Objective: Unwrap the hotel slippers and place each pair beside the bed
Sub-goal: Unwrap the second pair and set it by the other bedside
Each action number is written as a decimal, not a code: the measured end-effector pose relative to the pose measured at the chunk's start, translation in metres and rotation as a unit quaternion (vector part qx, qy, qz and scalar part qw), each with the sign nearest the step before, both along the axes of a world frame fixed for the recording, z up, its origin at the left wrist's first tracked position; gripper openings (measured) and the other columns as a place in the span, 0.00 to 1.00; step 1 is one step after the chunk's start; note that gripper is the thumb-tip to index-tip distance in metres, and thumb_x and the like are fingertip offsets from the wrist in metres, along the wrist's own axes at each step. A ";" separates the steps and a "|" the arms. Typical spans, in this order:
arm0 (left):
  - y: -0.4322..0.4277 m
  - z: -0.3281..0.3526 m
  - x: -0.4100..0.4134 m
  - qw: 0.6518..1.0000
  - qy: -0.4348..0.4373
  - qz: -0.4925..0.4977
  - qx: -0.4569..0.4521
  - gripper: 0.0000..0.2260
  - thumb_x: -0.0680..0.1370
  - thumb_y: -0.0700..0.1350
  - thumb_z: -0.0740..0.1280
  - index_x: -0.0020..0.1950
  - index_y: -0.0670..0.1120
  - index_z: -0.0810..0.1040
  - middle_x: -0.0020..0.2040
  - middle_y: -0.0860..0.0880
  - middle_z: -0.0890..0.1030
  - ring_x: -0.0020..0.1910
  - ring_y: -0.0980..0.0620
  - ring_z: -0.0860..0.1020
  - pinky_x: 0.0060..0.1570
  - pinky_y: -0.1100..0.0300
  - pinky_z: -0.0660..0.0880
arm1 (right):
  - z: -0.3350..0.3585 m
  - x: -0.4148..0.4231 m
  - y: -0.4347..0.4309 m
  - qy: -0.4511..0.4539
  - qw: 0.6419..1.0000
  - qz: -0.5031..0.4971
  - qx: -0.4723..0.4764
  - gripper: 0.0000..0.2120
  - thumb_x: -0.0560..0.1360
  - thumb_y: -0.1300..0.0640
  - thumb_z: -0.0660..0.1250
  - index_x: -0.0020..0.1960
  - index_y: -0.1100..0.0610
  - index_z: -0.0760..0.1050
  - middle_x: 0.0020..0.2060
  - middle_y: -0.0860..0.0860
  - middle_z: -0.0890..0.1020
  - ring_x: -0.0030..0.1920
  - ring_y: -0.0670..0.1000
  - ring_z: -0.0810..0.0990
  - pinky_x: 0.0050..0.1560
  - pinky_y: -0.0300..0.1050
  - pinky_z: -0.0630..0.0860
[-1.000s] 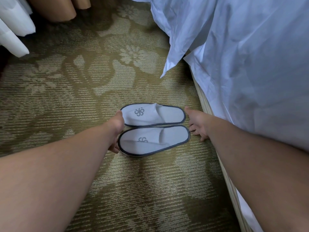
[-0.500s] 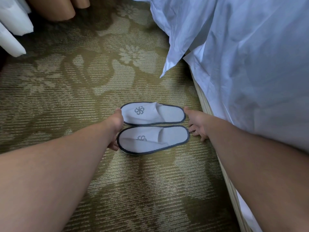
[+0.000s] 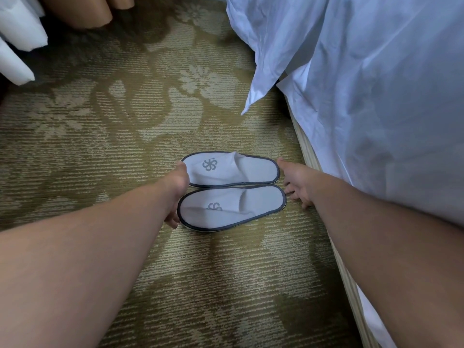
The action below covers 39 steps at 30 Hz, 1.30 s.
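Two hands bracketed the pair at centre frame. The left hand [image 3: 177,189] met the toe ends, fingers turned under, grip impossible to tell. The right hand [image 3: 297,183] lay loosely spread at the heels, thumb touching the far slipper [image 3: 233,169]. The far slipper and the near slipper [image 3: 233,209] lay flat, edges touching, on the patterned carpet [image 3: 100,146], near the white bedding [image 3: 376,109] at right.

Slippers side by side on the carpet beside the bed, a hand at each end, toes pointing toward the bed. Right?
Only the toes are wrong. The head view shows the slippers with their logo-marked toes pointing away from the bed, at the left hand; the right hand is at the heels. They do lie side by side on the carpet.
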<state>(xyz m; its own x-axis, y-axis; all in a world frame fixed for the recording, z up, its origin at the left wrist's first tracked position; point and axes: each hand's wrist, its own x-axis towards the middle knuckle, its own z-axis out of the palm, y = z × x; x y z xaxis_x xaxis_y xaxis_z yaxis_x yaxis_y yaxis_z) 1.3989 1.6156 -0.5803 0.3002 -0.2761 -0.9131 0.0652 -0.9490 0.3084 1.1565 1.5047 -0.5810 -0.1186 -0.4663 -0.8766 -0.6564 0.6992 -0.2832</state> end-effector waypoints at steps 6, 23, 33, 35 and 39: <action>0.000 -0.002 0.002 1.000 -0.018 -0.005 0.025 0.37 0.73 0.76 0.45 0.41 0.40 0.63 0.18 0.40 0.72 0.30 0.45 0.70 0.39 0.45 0.70 | 0.003 0.002 0.001 -0.002 1.000 0.003 -0.012 0.40 0.77 0.29 0.49 0.80 0.54 0.54 0.77 0.57 0.63 0.75 0.58 0.64 0.74 0.59 0.56; -0.004 -0.013 -0.006 0.996 0.004 0.075 0.040 0.42 0.75 0.74 0.46 0.78 0.45 0.58 0.76 0.41 0.64 0.73 0.37 0.64 0.70 0.31 0.52 | -0.004 0.001 0.001 0.003 1.000 -0.006 0.002 0.43 0.74 0.26 0.49 0.79 0.53 0.54 0.76 0.60 0.64 0.76 0.60 0.61 0.74 0.61 0.53; -0.025 -0.011 0.019 0.996 0.016 0.086 0.022 0.43 0.74 0.74 0.44 0.80 0.47 0.54 0.78 0.37 0.59 0.75 0.32 0.57 0.69 0.27 0.50 | -0.002 0.006 -0.007 0.032 0.999 0.005 -0.009 0.41 0.76 0.28 0.49 0.77 0.56 0.60 0.72 0.59 0.69 0.70 0.59 0.68 0.62 0.56 0.65; -0.034 -0.008 0.028 0.994 0.017 0.110 0.004 0.42 0.75 0.73 0.45 0.80 0.47 0.53 0.79 0.39 0.59 0.76 0.33 0.58 0.71 0.29 0.50 | -0.002 0.007 -0.012 0.032 0.999 0.002 -0.014 0.40 0.77 0.29 0.49 0.77 0.57 0.60 0.73 0.58 0.68 0.71 0.58 0.67 0.66 0.58 0.64; -0.044 -0.005 0.037 0.988 0.035 0.146 -0.029 0.40 0.76 0.72 0.46 0.81 0.49 0.52 0.79 0.41 0.58 0.77 0.37 0.57 0.71 0.32 0.50 | -0.003 0.013 -0.023 0.027 0.999 -0.012 -0.030 0.41 0.77 0.29 0.50 0.78 0.58 0.58 0.74 0.58 0.67 0.72 0.58 0.67 0.70 0.61 0.60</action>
